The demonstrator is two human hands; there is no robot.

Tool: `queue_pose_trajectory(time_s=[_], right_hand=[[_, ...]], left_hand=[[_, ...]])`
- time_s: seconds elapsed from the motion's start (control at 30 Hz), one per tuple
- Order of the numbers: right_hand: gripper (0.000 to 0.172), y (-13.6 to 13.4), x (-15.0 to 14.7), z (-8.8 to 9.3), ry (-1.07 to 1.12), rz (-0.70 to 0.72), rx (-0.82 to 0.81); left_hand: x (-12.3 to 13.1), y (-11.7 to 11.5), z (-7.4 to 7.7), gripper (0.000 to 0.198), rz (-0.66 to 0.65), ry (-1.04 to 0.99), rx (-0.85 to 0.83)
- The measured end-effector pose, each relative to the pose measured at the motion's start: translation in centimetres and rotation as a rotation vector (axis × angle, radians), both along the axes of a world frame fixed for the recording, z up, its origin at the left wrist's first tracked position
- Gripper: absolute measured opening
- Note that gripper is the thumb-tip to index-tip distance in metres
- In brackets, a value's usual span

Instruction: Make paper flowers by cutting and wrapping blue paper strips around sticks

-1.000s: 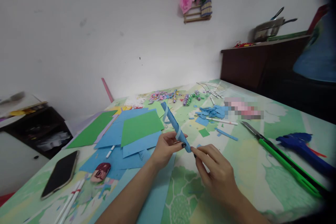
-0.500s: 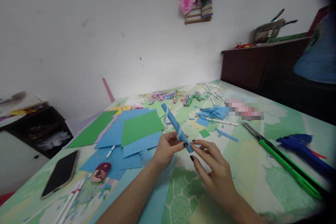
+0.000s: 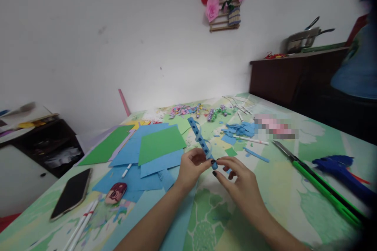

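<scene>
A slim blue paper tube (image 3: 198, 133) with a row of dark spots tilts up and away above the table. A narrow pale blue paper strip (image 3: 209, 150) winds loosely around it. My left hand (image 3: 193, 168) pinches the tube's lower part between thumb and fingers. At its bottom end, my right hand (image 3: 238, 178) has its index fingertip and thumb close to or touching the tube; the other fingers curl. Whether the right fingertips grip the strip's end is too small to tell. Blue and green paper sheets (image 3: 161, 145) lie left of my hands.
A green utility knife (image 3: 321, 182) and a blue tool (image 3: 338, 168) lie at right. Blue paper scraps (image 3: 240, 129), a white stick (image 3: 250, 140) and a thin blue tube (image 3: 256, 154) lie beyond my right hand. A phone (image 3: 72, 193), a pink mouse-like object (image 3: 116, 193) and white pens (image 3: 82, 223) are at left.
The tube has turned in my fingers, so its dark spots now show. The strip sits differently around it. My right hand remains by the lower end. The view has tipped slightly.
</scene>
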State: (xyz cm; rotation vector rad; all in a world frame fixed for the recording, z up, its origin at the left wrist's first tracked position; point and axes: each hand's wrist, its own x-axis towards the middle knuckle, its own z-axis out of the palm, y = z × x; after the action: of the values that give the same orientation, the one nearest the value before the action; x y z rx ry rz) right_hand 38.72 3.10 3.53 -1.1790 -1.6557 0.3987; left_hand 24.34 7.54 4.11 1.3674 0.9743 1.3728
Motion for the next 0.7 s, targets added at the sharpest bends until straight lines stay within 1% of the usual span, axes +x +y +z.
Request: queue_pose_trajectory(time_s=[0.1, 0.17, 0.23, 0.33, 0.43, 0.53, 0.6, 0.7], right_hand=[[0.013, 1.3, 0.0, 1.5, -0.051, 0.026, -0.146], [0.010, 2.1, -0.2, 2.3, -0.086, 0.042, -0.182], [0.009, 2.9, -0.5, 2.6, -0.122, 0.040, -0.196], [0.010, 3.8, -1.0, 2.1, -0.130, 0.025, -0.223], [0.011, 4.5, -1.3, 1.2, -0.045, 0.038, -0.247], [0.014, 4.8, -1.4, 0.6, 0.063, 0.052, -0.273], [0.015, 4.9, -1.3, 0.4, 0.119, 0.057, -0.283], [0.016, 4.9, -1.1, 0.3, 0.169, 0.061, -0.279]], left_hand=[[0.0, 0.1, 0.2, 0.024, 0.048, 0.002, 0.037], [-0.1, 0.2, 0.1, 0.024, 0.080, 0.004, 0.053], [-0.3, 0.5, -0.1, 0.024, 0.106, 0.013, 0.062], [-0.5, 0.9, -0.5, 0.021, 0.142, 0.060, 0.077], [-0.6, 1.0, -0.7, 0.023, 0.187, 0.098, 0.100], [-0.5, 1.0, -0.8, 0.023, 0.161, 0.115, 0.117], [-0.4, 0.9, -0.8, 0.020, 0.127, 0.119, 0.122], [-0.3, 0.8, -0.8, 0.017, 0.116, 0.120, 0.122]])
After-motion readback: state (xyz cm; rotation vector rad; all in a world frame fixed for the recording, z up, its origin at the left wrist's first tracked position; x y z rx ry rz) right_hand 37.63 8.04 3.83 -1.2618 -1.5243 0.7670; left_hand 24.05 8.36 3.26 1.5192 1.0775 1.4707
